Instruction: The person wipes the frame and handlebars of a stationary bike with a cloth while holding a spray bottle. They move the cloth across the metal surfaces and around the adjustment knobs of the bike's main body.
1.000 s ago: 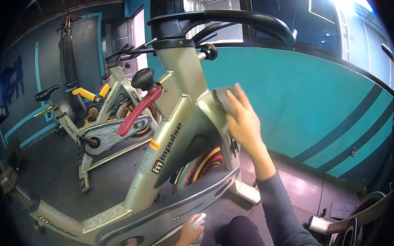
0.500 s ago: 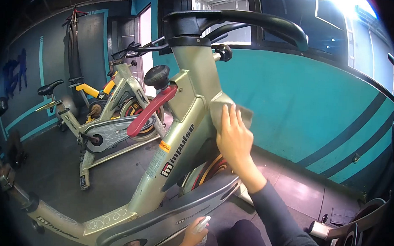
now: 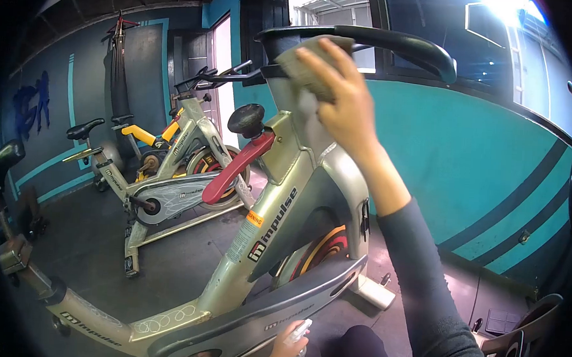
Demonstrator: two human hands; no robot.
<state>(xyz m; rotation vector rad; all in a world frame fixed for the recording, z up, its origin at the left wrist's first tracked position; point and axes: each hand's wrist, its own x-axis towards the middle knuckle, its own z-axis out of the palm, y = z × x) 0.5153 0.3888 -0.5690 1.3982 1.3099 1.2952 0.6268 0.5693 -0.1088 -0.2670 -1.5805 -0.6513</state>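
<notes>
My right hand (image 3: 349,111) presses a grey-brown cloth (image 3: 307,68) against the upper post of an exercise bike (image 3: 262,222), just below its black handlebar (image 3: 400,43). Its fingers lie over the cloth, which is a little blurred. Low in the view, my left hand (image 3: 282,348) is wrapped round a spray bottle with a white nozzle (image 3: 301,331), beside the bike's grey chain cover (image 3: 247,333). A red lever (image 3: 235,170) and a black knob (image 3: 246,120) stick out from the bike's frame, left of the post.
A second exercise bike (image 3: 164,192) stands behind on the left, with a yellow one (image 3: 138,132) beyond it. A teal wall (image 3: 453,154) with windows runs along the right. Part of another machine (image 3: 515,341) shows at the lower right.
My right hand has moved the cloth up from the side of the frame to the post under the handlebar. My left hand still holds the spray bottle low down. The view has shifted slightly.
</notes>
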